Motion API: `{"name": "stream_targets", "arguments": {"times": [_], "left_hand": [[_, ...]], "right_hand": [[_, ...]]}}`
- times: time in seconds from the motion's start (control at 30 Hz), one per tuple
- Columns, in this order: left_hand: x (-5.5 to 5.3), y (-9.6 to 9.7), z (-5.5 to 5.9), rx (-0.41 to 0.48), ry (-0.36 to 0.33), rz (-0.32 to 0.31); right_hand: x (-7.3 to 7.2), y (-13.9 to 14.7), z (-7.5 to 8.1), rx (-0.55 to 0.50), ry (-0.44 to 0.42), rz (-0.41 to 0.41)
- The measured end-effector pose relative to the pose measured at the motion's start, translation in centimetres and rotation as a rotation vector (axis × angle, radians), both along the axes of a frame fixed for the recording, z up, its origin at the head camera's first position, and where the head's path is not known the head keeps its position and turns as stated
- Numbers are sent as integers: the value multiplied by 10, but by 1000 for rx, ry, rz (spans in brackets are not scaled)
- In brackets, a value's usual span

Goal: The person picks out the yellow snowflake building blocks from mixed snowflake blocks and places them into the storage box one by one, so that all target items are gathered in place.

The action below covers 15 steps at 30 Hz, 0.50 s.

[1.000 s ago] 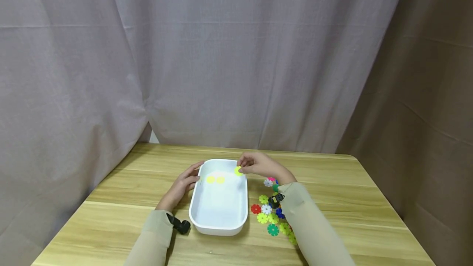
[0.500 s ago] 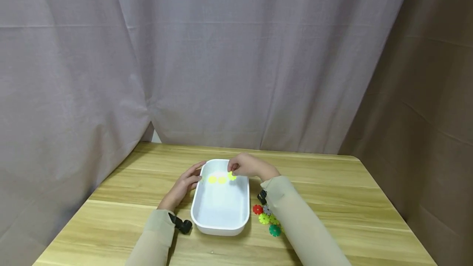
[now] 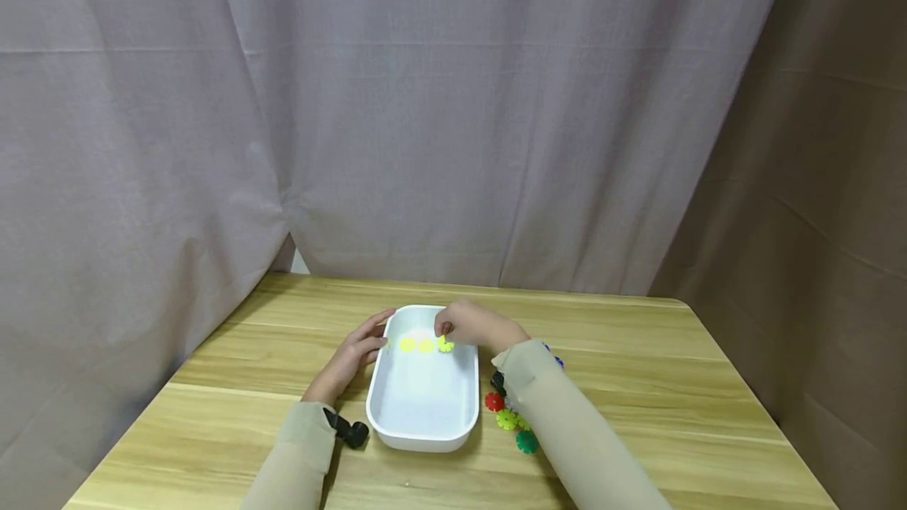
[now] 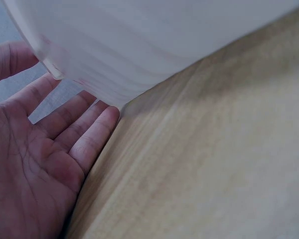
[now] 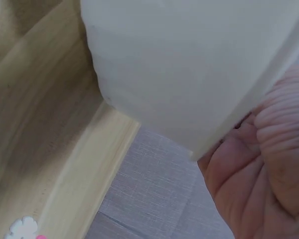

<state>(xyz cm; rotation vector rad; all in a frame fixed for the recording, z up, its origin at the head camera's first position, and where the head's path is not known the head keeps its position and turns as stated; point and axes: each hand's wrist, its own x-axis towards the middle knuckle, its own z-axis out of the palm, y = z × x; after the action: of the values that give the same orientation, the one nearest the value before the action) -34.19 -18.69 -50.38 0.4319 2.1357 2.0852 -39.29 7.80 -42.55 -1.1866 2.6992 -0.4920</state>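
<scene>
A white tray (image 3: 423,408) stands on the table. My left hand (image 3: 354,352) holds its left side, thumb over the rim and fairly straight fingers along the outer wall, as the left wrist view shows. Reaching over the far right part of the rim, my right hand (image 3: 471,323) pinches a yellow snowflake disc (image 3: 445,345) low inside the tray. A yellow disc (image 3: 407,345) and another yellow disc (image 3: 426,345) lie to its left in a row. In the right wrist view the tray's wall hides my right fingertips.
Right of the tray lie several loose snowflake discs, among them a red disc (image 3: 494,401), a yellow disc (image 3: 506,419) and a green disc (image 3: 527,441). My right sleeve (image 3: 567,423) covers part of that pile. A grey curtain (image 3: 453,140) hangs behind the wooden table (image 3: 659,392).
My right hand has moved left from the tray's far right corner and lowered the yellow disc into line with the two others. The left hand keeps its place on the tray.
</scene>
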Motion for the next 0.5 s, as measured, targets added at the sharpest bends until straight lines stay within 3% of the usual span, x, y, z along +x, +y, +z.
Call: {"name": "stream_targets", "arguments": {"times": [0.27, 0.5], "left_hand": [[0, 1, 1, 11, -6, 4], [-1, 0, -2, 29, -11, -4]], "right_hand": [[1, -2, -3, 8, 40, 16], [6, -6, -3, 57, 45, -43]]}}
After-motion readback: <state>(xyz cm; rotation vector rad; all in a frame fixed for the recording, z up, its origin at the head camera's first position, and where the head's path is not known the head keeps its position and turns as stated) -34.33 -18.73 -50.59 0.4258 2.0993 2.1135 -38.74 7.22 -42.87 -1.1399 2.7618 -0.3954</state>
